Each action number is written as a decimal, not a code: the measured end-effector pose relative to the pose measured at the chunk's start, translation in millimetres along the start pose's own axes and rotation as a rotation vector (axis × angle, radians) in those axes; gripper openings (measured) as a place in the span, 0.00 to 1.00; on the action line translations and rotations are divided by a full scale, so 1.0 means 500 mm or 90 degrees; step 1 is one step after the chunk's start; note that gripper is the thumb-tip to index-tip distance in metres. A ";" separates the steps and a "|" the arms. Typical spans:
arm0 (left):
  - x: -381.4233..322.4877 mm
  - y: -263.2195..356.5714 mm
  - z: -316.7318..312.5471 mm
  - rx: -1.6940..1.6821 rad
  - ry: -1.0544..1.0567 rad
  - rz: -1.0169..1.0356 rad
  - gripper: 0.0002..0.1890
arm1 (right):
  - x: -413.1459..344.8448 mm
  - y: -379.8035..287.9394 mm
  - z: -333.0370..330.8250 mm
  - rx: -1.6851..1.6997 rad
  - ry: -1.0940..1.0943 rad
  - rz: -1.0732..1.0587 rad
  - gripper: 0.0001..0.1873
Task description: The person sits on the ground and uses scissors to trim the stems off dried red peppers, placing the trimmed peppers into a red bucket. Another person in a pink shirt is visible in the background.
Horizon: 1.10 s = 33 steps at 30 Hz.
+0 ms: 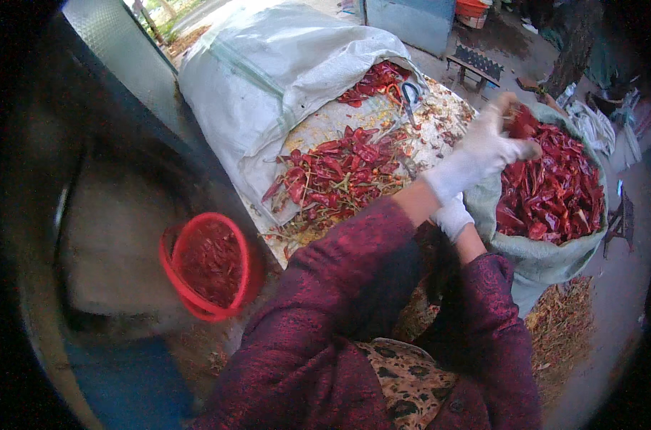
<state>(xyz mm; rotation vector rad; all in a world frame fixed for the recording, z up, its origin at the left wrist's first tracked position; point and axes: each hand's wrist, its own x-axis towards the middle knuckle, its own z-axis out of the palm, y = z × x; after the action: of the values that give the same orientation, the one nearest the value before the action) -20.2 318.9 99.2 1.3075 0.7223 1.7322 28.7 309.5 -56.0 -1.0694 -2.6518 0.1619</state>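
My left hand, in a white glove, reaches across to the right over a pale green woven sack full of dried red chilies. Its thumb and fingers are spread and blurred, and a red chili mass shows between them. Whether it grips that mass or is letting it fall is unclear. Below the left wrist is my right hand, also in a white glove; the left forearm partly covers it and its fingers are hidden. A heap of dried red chilies with stems lies on the work surface before me.
A large white woven sack lies on its side, chilies at its mouth. Scissors with orange and dark handles rest there. At the left stands a red plastic bucket holding chilies. Stems and debris litter the floor; a small bench stands behind.
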 end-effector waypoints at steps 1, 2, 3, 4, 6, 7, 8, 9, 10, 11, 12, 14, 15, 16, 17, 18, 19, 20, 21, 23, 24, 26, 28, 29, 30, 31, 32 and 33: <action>0.020 -0.017 -0.006 0.221 0.001 -0.033 0.40 | -0.004 -0.003 -0.011 0.023 0.061 -0.056 0.20; 0.032 -0.034 -0.024 0.300 0.032 -0.004 0.36 | 0.005 -0.004 -0.029 -0.048 -0.127 0.009 0.19; 0.038 -0.052 -0.049 0.375 0.060 0.025 0.32 | 0.008 -0.009 -0.050 -0.128 -0.302 0.077 0.18; 0.040 -0.067 -0.103 0.327 0.056 0.029 0.26 | 0.007 -0.015 -0.071 -0.088 -0.315 0.119 0.17; 0.026 -0.086 -0.246 0.395 0.083 0.040 0.18 | 0.006 -0.031 -0.109 -0.086 -0.333 0.111 0.17; 0.014 -0.093 -0.320 0.510 0.111 0.079 0.16 | 0.005 -0.038 -0.123 -0.080 -0.336 0.093 0.16; 0.003 -0.103 -0.384 0.577 0.157 -0.045 0.16 | 0.001 -0.044 -0.135 -0.054 -0.314 0.101 0.16; -0.014 -0.107 -0.448 0.697 0.137 -0.101 0.16 | 0.001 -0.050 -0.141 -0.054 -0.300 0.099 0.16; -0.031 -0.118 -0.495 0.860 0.141 -0.165 0.16 | 0.003 -0.053 -0.144 -0.053 -0.304 0.095 0.15; -0.041 -0.130 -0.531 1.021 0.140 -0.243 0.16 | 0.005 -0.055 -0.145 -0.059 -0.302 0.091 0.15; -0.044 -0.144 -0.559 1.095 0.088 -0.355 0.17 | 0.004 -0.056 -0.144 -0.043 -0.278 0.087 0.16; -0.058 -0.167 -0.593 1.165 0.005 -0.494 0.17 | 0.009 -0.058 -0.140 -0.038 -0.286 0.083 0.15; -0.067 -0.174 -0.603 1.169 -0.017 -0.501 0.16 | 0.010 -0.057 -0.139 -0.039 -0.286 0.083 0.15; -0.079 -0.176 -0.612 1.172 -0.044 -0.516 0.16 | 0.012 -0.058 -0.136 -0.045 -0.289 0.089 0.15; -0.087 -0.172 -0.619 1.140 -0.011 -0.503 0.16 | 0.012 -0.058 -0.135 -0.046 -0.287 0.084 0.15; -0.094 -0.163 -0.626 1.108 0.015 -0.498 0.16 | 0.012 -0.057 -0.134 -0.046 -0.284 0.079 0.15; -0.101 -0.150 -0.633 1.076 0.044 -0.486 0.16 | 0.012 -0.056 -0.133 -0.050 -0.286 0.078 0.15; -0.109 -0.133 -0.638 1.035 0.110 -0.438 0.16 | 0.012 -0.056 -0.132 -0.052 -0.267 0.080 0.15; -0.116 -0.110 -0.644 0.976 0.150 -0.407 0.15 | 0.013 -0.055 -0.130 -0.057 -0.254 0.088 0.15; -0.143 -0.079 -0.632 0.871 0.317 -0.260 0.15 | 0.017 -0.057 -0.126 -0.054 -0.206 0.090 0.14; -0.151 -0.062 -0.625 0.780 0.375 -0.232 0.15 | 0.018 -0.059 -0.124 -0.046 -0.171 0.087 0.14; -0.171 -0.035 -0.606 0.494 0.464 -0.245 0.13 | 0.025 -0.065 -0.120 -0.041 -0.091 0.066 0.12; -0.189 -0.019 -0.584 0.196 0.529 -0.232 0.10 | 0.032 -0.075 -0.116 -0.019 -0.047 0.061 0.13; -0.201 -0.013 -0.572 0.094 0.521 -0.226 0.10 | 0.035 -0.080 -0.115 -0.009 -0.025 0.062 0.14; -0.215 -0.011 -0.558 -0.005 0.508 -0.214 0.10 | 0.037 -0.087 -0.113 0.011 -0.008 0.036 0.16; -0.228 -0.010 -0.544 -0.108 0.488 -0.201 0.09 | 0.038 -0.093 -0.112 0.033 0.017 0.027 0.16; -0.238 -0.014 -0.525 -0.198 0.525 -0.188 0.08 | 0.039 -0.101 -0.110 0.056 0.041 0.020 0.16; -0.245 -0.009 -0.517 -0.281 0.548 -0.285 0.09 | 0.039 -0.108 -0.107 0.080 0.067 0.008 0.16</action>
<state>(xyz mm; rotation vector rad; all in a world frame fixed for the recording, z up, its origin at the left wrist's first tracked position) -251.7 223.3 -39.1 0.0411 0.9298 1.8885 -4.6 283.8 10.6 -1.0247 -2.5066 0.2637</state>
